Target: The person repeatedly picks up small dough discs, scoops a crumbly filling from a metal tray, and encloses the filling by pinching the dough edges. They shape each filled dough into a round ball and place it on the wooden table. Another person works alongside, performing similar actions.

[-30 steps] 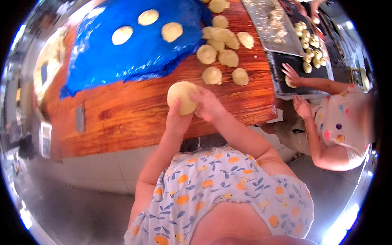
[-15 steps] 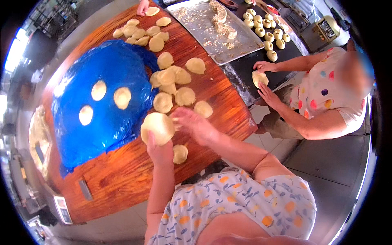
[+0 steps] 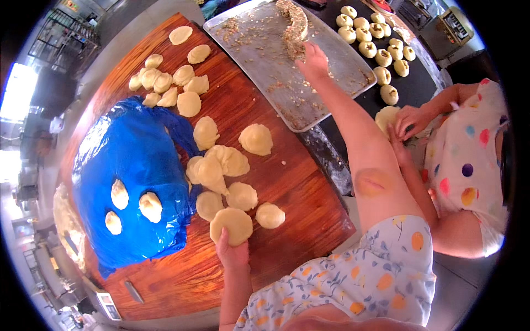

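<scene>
I see the left hand [image 3: 234, 255] gripping a flat dough disc [image 3: 234, 227], thumb on its face — over the bench [image 3: 292, 193], left of the metal tray [image 3: 259, 60] and on its near side. Right hand [image 3: 312, 60] is over the tray, fingertips at the near end of the crumbly filling [image 3: 296, 26]; can't tell from here if they've closed on any. Loose dough rounds [image 3: 211, 172] left of the tray, blue plastic sheet [image 3: 127, 165] farther left. Buns [image 3: 383, 57] right of the tray — co-worker's hands [image 3: 411, 122] below them.
</scene>
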`<move>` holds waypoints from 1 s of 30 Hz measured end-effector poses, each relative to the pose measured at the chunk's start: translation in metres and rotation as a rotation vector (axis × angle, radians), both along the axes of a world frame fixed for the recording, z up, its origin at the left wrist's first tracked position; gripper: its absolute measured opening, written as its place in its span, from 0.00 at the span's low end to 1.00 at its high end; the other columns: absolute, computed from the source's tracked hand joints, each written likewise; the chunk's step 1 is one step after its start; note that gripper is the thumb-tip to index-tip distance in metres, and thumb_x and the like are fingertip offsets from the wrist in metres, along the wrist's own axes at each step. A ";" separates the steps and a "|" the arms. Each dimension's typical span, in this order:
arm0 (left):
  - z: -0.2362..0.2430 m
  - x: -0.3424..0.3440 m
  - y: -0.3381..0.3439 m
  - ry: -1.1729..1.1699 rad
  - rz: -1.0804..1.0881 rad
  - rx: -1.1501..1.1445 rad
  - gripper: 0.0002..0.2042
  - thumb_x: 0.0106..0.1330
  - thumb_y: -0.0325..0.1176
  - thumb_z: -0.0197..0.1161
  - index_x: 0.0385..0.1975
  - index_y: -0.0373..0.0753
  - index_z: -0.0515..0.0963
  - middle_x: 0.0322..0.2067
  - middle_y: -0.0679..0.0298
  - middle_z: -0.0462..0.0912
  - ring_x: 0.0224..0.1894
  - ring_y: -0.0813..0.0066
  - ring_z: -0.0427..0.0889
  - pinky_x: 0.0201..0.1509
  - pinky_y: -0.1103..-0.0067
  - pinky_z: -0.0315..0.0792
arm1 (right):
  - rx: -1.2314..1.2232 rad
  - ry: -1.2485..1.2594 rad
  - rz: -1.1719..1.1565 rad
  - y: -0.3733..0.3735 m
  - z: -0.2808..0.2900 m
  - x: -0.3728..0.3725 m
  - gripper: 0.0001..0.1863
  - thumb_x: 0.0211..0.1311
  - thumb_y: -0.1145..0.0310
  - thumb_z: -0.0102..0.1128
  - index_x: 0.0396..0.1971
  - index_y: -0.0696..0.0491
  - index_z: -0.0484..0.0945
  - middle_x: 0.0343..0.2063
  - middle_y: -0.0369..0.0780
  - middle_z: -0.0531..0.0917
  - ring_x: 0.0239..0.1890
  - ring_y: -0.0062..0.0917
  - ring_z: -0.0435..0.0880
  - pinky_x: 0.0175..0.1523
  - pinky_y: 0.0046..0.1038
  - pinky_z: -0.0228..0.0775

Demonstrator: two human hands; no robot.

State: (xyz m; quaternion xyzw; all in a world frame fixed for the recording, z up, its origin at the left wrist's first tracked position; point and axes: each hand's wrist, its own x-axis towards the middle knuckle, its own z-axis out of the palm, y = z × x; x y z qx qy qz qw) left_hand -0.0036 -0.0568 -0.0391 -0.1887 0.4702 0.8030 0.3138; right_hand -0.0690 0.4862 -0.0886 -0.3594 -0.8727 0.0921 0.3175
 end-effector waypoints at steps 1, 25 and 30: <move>0.000 -0.001 0.005 -0.004 0.003 -0.014 0.23 0.67 0.33 0.57 0.61 0.37 0.65 0.57 0.56 0.73 0.60 0.56 0.72 0.63 0.58 0.67 | 0.034 -0.133 -0.001 0.006 0.003 -0.012 0.36 0.51 0.62 0.68 0.60 0.54 0.65 0.57 0.46 0.72 0.61 0.40 0.69 0.66 0.47 0.57; 0.007 -0.049 0.109 -0.183 -0.028 0.281 0.25 0.70 0.38 0.52 0.65 0.39 0.61 0.62 0.58 0.68 0.67 0.59 0.64 0.70 0.60 0.59 | -0.299 -0.724 0.452 0.060 -0.006 -0.069 0.42 0.39 0.71 0.73 0.61 0.50 0.68 0.51 0.46 0.78 0.53 0.42 0.78 0.55 0.39 0.72; 0.006 -0.095 0.183 -0.085 -0.110 0.391 0.27 0.73 0.51 0.44 0.63 0.37 0.62 0.61 0.55 0.69 0.63 0.57 0.68 0.67 0.61 0.64 | -0.347 -0.496 0.699 -0.009 0.061 -0.048 0.37 0.44 0.68 0.72 0.59 0.50 0.70 0.54 0.47 0.77 0.55 0.42 0.77 0.57 0.39 0.71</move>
